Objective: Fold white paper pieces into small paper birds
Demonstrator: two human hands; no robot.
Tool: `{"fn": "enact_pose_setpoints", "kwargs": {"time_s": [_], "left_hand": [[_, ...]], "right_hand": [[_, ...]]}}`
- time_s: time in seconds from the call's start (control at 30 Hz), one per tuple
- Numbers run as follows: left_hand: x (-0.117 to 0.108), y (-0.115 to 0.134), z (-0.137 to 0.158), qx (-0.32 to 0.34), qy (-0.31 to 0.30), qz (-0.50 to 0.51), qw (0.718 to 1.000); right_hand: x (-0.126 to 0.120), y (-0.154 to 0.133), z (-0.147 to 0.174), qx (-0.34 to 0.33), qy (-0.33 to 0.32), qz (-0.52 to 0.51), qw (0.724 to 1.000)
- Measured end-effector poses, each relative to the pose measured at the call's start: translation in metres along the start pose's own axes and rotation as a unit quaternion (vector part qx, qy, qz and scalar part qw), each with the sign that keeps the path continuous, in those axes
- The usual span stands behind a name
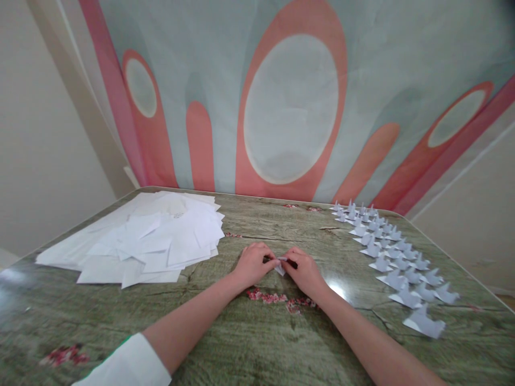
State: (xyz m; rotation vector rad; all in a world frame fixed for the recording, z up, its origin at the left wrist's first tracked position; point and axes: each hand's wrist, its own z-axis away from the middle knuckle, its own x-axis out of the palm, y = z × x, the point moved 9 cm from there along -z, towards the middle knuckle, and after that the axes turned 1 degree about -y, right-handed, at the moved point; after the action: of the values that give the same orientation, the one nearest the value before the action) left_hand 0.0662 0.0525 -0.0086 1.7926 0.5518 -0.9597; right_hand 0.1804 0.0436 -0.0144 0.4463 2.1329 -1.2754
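Note:
Between my hands, over the middle of the table, is a small folded piece of white paper (280,268). My left hand (255,262) pinches its left side with thumb and fingertips. On the opposite side, my right hand (303,271) grips it the same way, fingers closed. Much of the paper is hidden behind the fingers, so its exact shape cannot be made out. Off to the right stand several rows of small folded white paper figures (424,321), bird-like with pointed tips. A wide, loose pile of white paper sheets (161,236) lies to the left.
The wood-patterned table (225,343) has printed pink flowers and a glossy surface. Along its far edge hangs a backdrop (217,53) with coral shapes and pale ovals. Plain walls (48,134) flank the table. The paper figures reach toward the far right corner.

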Motion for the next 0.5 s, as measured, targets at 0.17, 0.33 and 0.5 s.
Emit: {"fn": "enact_pose_setpoints", "kwargs": {"time_s": [0.17,0.33,0.5], "left_hand": [[0.0031,-0.0025,-0.0083,0.002,-0.003,0.015,1.000],[0.0036,-0.0037,-0.0078,0.011,0.021,0.016,1.000],[0.0039,-0.0012,-0.0048,0.012,0.022,-0.010,1.000]], "right_hand": [[-0.0031,0.0013,-0.0012,-0.003,-0.021,-0.003,1.000],[-0.0047,-0.0002,-0.0007,-0.013,-0.030,-0.016,0.999],[-0.0062,0.0017,-0.0002,0.000,-0.002,-0.013,1.000]]}}
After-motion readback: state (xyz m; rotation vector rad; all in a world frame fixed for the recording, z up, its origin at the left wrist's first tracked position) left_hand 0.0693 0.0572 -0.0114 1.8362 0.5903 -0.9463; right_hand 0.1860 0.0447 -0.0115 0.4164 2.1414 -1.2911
